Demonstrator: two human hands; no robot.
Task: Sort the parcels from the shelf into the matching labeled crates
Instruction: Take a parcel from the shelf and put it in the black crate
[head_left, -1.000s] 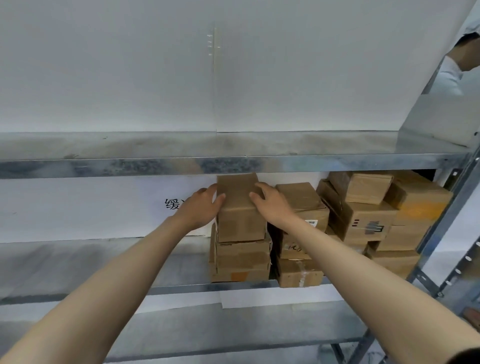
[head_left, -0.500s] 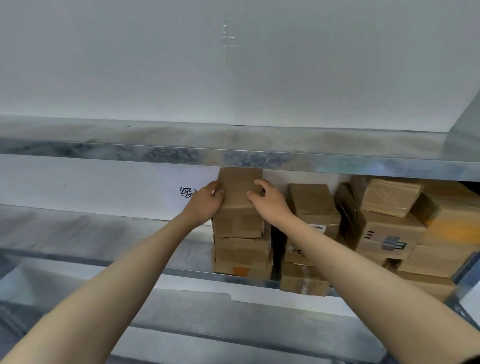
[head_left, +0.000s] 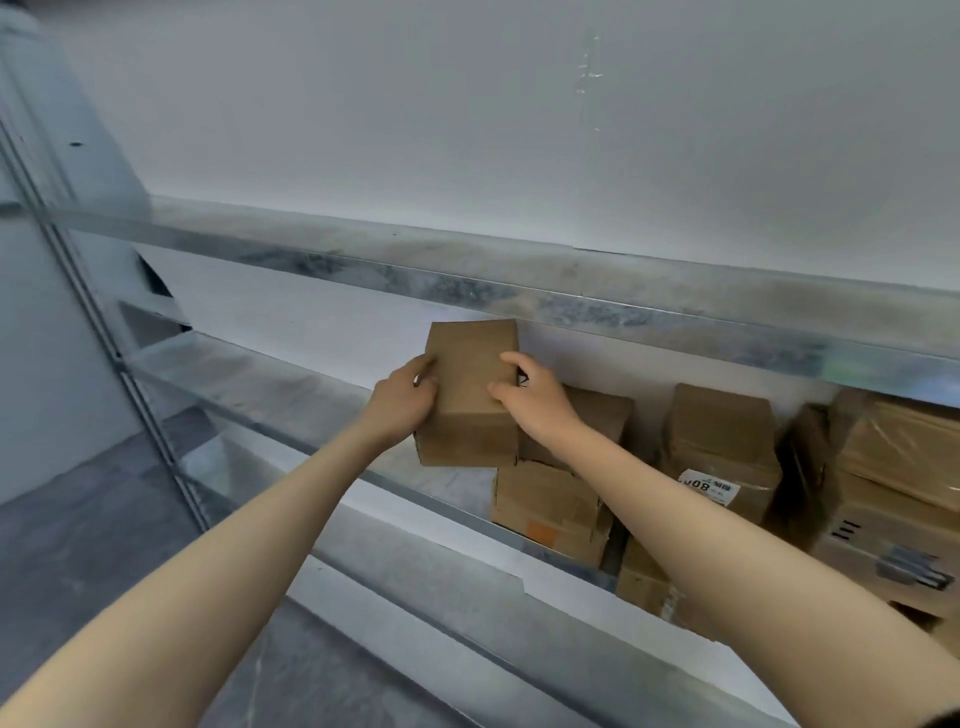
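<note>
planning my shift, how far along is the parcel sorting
Done: nothing that shows; no crates are in view. In hand: the left hand and right hand grip one box, mostly clear of the stack. Left: many boxes sit on the shelf, unsorted.

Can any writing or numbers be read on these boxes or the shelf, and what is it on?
"08": large digits on the white label of a stacked box; anything before them is unclear, and the small print is too blurred.
Black bars on the far-right box: no readable text.
Held parcel: no writing shows on the faces in view.
</note>
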